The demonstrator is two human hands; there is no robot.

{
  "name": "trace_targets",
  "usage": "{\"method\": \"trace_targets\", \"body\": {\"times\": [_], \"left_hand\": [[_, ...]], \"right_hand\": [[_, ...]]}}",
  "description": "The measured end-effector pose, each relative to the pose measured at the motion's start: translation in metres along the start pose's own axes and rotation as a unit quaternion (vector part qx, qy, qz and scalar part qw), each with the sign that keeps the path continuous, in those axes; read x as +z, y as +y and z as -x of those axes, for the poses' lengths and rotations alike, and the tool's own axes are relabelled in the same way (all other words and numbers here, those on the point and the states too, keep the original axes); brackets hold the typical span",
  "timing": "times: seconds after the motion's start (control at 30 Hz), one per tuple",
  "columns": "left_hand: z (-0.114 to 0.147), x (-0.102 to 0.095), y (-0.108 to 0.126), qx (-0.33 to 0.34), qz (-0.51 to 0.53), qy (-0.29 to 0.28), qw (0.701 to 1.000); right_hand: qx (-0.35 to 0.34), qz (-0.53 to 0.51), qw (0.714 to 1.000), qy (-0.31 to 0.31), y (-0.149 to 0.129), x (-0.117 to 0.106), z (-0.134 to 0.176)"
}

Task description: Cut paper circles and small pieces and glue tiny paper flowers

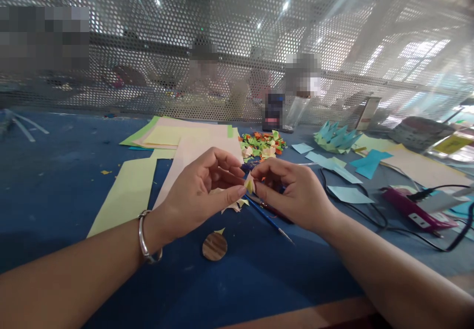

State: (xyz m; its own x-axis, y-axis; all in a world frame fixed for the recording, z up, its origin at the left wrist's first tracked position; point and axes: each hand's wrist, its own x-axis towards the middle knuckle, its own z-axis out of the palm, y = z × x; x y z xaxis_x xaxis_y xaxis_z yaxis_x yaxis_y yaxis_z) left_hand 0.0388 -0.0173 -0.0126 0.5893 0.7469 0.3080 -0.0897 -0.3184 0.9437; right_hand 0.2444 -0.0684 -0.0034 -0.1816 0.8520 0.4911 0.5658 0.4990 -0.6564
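left hand (pixel 203 186) and right hand (pixel 296 191) both pinching, closed down narrow on one small pink-and-yellow folded paper piece (pixel 249 185) | it's up between them, beyond the brown disc (pixel 215 246) | light touch here, edges matched, crease pressed evenly, point uncrushed!

- Blue tabletop (pixel 177 284)
- Front: wood-grain disc (pixel 215 247)
- Middle: blue-handled tool (pixel 268 216), heaped paper scraps (pixel 262 145)
- Left: pale-green paper sheet (pixel 128 191)
- Right: magenta power strip (pixel 414 211), light-blue paper slip (pixel 351 195)

2 hands: left hand (pixel 205 186), right hand (pixel 296 191). 1 folded paper (pixel 250 185), 1 bracelet (pixel 141 235), 1 wooden disc (pixel 215 246), 1 blue brush (pixel 270 219), 1 power strip (pixel 414 212). 1 scrap pile (pixel 262 145), pieces uncountable.
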Motion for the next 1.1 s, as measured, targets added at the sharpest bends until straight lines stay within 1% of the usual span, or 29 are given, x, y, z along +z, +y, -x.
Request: {"method": "trace_targets", "body": {"times": [0.23,0.43,0.53,0.67,0.8,0.93,1.1], "left_hand": [[-0.0003,0.0007,0.0017,-0.003,0.009,0.003,1.000],[-0.0019,0.0017,0.0021,0.016,-0.009,0.011,1.000],[-0.0008,0.0011,0.0013,0.055,-0.066,0.010,0.996],[0.0020,-0.0012,0.0006,0.128,-0.174,0.014,0.976],[0.0038,-0.0019,0.0012,0.166,-0.212,0.011,0.963],[0.0053,0.0014,0.0035,0.169,-0.197,0.004,0.966],[0.0055,0.0046,0.0043,0.133,-0.147,0.003,0.980]], "right_hand": [[-0.011,0.007,1.000,0.006,-0.0004,-0.0003,0.0002],[-0.018,0.002,1.000,0.006,-0.0010,0.0002,-0.0006],[-0.014,-0.003,1.000,0.005,-0.0011,0.0010,-0.0004],[-0.011,-0.004,1.000,-0.001,-0.0009,0.0012,-0.0004],[-0.011,-0.004,1.000,0.002,-0.0010,0.0012,-0.0008],[-0.013,-0.001,1.000,0.007,-0.0026,0.0013,-0.0004],[-0.009,0.018,1.000,0.008,-0.0024,0.0007,0.0004]]}}
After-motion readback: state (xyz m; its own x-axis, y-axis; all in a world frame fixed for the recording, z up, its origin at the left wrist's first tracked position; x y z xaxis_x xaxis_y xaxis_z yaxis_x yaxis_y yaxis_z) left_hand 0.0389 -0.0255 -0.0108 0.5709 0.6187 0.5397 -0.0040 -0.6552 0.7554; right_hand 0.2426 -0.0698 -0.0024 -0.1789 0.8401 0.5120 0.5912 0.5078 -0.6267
